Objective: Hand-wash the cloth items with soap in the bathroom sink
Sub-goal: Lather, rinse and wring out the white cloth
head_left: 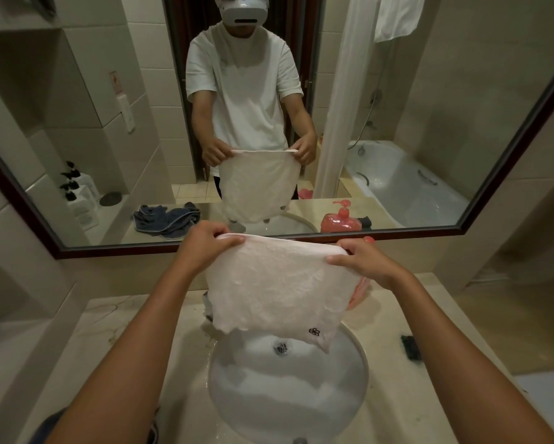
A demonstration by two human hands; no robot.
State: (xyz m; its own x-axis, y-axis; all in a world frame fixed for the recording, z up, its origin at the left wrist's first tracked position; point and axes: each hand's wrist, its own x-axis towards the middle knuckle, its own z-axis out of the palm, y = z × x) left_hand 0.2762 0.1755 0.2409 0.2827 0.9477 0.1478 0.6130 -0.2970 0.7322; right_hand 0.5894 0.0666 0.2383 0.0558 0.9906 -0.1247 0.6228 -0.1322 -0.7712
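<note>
Head view: left hand (205, 243) and right hand (362, 261) each pinch a top corner of the white washcloth (279, 290), stretching it flat above the sink (288, 389), probably so it drips into the basin and can be inspected.

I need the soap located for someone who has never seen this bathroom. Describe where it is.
Start at the round white sink and follow the counter back toward the mirror. The pink pump bottle stands there on the right, mostly hidden behind the white cloth held up by both hands. It is the only pink item.
</note>
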